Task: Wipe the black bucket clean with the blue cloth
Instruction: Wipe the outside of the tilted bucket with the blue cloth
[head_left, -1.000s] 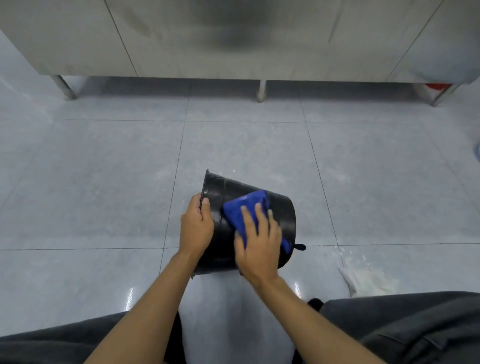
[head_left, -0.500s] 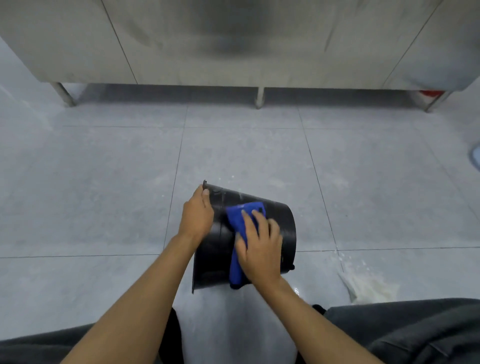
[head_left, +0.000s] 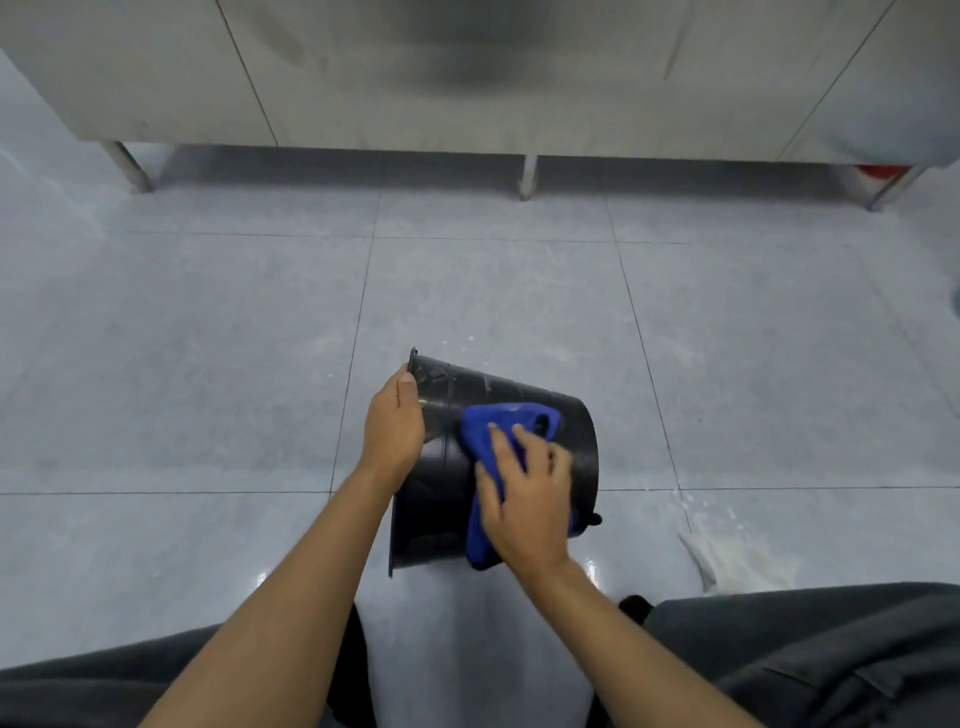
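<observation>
A black bucket (head_left: 447, 467) lies on its side on the tiled floor, its open rim facing left and its base to the right. My left hand (head_left: 393, 422) grips the rim at the upper left and holds the bucket steady. My right hand (head_left: 527, 499) presses a blue cloth (head_left: 485, 431) flat against the bucket's outer wall. The cloth drapes over the curved side from the top down to the near edge. Part of the cloth is hidden under my palm.
A stainless steel cabinet (head_left: 467, 78) on thin legs (head_left: 527, 176) stands across the back. White residue (head_left: 727, 556) marks the grey floor tiles to the right of the bucket. My knees in dark trousers (head_left: 810, 649) fill the bottom corners.
My right hand has slid the blue cloth across the bucket's side, and the cloth now hangs lower over the near edge. The left hand keeps its hold on the rim.
</observation>
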